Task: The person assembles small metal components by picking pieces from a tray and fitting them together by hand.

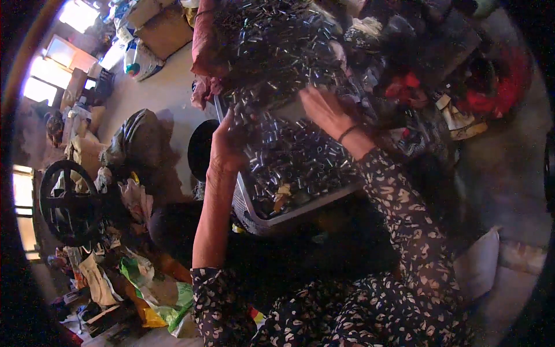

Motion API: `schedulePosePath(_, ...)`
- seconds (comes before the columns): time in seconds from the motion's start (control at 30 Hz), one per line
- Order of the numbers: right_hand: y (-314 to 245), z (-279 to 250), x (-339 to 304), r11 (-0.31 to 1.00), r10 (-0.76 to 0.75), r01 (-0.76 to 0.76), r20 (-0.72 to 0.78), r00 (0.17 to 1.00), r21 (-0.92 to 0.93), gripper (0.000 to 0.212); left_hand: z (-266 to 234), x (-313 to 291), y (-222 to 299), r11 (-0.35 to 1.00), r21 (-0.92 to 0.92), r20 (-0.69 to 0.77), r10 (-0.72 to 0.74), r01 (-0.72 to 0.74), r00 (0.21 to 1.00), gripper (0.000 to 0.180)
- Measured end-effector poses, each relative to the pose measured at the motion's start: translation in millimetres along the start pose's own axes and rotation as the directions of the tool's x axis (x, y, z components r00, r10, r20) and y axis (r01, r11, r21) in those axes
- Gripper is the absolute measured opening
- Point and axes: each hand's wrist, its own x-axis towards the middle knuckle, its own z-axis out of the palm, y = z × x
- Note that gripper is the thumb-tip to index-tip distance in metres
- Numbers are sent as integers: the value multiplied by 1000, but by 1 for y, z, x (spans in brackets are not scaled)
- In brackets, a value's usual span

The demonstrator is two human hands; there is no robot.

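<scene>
A pale-rimmed tray in front of me is filled with many small shiny metal cylinders. My left hand is at the tray's left side, thumb pointing up; its other fingers are lost in shadow among the pieces. Over the middle of the tray, my right hand is closed, with its fingers curled down toward the pieces. What it grips is too blurred to make out. Between the two hands shows a flat greyish patch, its kind unclear. A scrap of tan material rests on the pieces near the front corner.
Pink cloth hangs at the tray's far left edge. Left of it are a black round object, a dark covered bundle and a black wheel. Bags and packaging clutter the lower left. Red material lies at the right.
</scene>
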Motion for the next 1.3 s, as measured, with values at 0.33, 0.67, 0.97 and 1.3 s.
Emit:
schedulePosePath(0.33,-4,60,17,982,-120,120,8,993,-144,8,3,-3,0,998,-63,28,-1,3,1000,30)
schedulePosePath(0.67,1,-36,-16,757,359,-335,71,931,560,22,-8,51,-18,380,878,195,274,-292,942,26)
schedulePosePath(0.97,12,-52,-59,494,400,-371,173,900,786,20,29,94,-59,-883,469,445,216,-21,869,28)
schedulePosePath(1.3,17,-53,-79,303,416,-393,251,874,868,20,0,136,-90,-994,-78,765,-13,71,644,20)
